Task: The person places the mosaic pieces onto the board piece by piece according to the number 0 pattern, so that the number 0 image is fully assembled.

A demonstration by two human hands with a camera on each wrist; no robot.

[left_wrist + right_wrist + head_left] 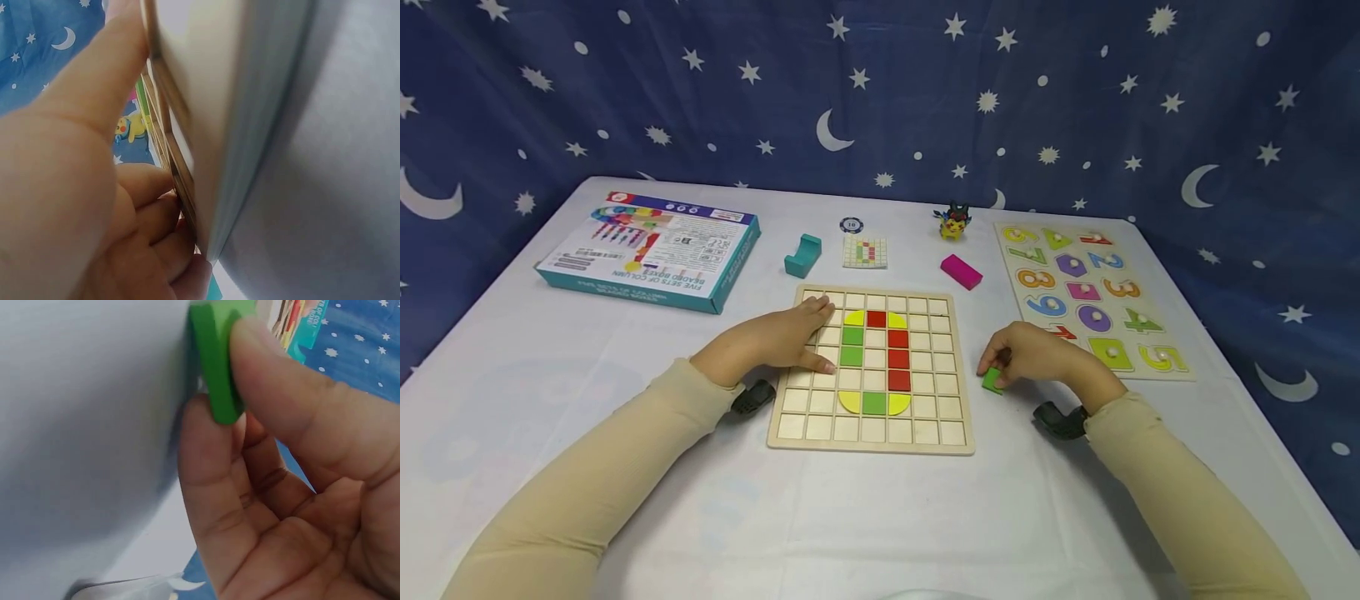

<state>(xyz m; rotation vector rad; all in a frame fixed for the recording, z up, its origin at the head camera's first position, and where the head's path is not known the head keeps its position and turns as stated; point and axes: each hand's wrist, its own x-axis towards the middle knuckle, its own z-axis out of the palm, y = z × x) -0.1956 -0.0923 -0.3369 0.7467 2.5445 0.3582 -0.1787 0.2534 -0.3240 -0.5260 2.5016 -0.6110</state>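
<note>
My right hand (1036, 357) pinches a green tile (217, 359) between thumb and finger, just above or on the cloth to the right of the wooden grid board (961, 417). In the head view that green piece sits under the fingertips. My left hand (782, 333) rests on the board's left side, its fingers at the upper left cells and its thumb on a cell lower down. On the board, red squares (898, 360), green squares (874, 403) and yellow rounded corner pieces (848, 402) form a ring with a gap at the lower left.
Behind the board lie a small pattern card (865, 252), a poker chip (852, 225), a teal curved block (803, 256) and a pink block (961, 272). A yellow figurine (953, 222) stands farther back. A flat box (647, 250) lies left, a number puzzle (1086, 300) right.
</note>
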